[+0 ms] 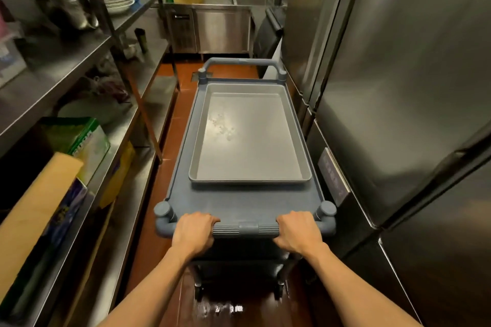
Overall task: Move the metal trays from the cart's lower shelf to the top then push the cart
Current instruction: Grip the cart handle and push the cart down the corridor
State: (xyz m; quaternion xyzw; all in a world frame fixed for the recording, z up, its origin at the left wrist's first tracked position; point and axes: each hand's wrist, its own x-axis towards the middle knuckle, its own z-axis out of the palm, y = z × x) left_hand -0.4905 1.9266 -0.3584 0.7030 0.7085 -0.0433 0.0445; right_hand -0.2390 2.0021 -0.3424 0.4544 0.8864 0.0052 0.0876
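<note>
- Gripping the near handle (245,229) of the cart (180,194): left hand (195,232) and right hand (299,232), fingers of both wrapped shut around the bar, 1 at each end.
- Metal tray (249,138) lies on the cart's top, straight ahead of both hands, long axis pointing away down the aisle; whether more than 1 is stacked, cannot tell.
- Lower shelf hidden under the top.
- Push direction judged forward; shelving (127,119) close on the left, fridge doors (385,87) close on the right, table (223,8) closing the far end.

metal tray (249,138) | grey, shallow, rectangular, empty | lay flat on cart (244,203) top, frame centre | grey-blue cart
</note>
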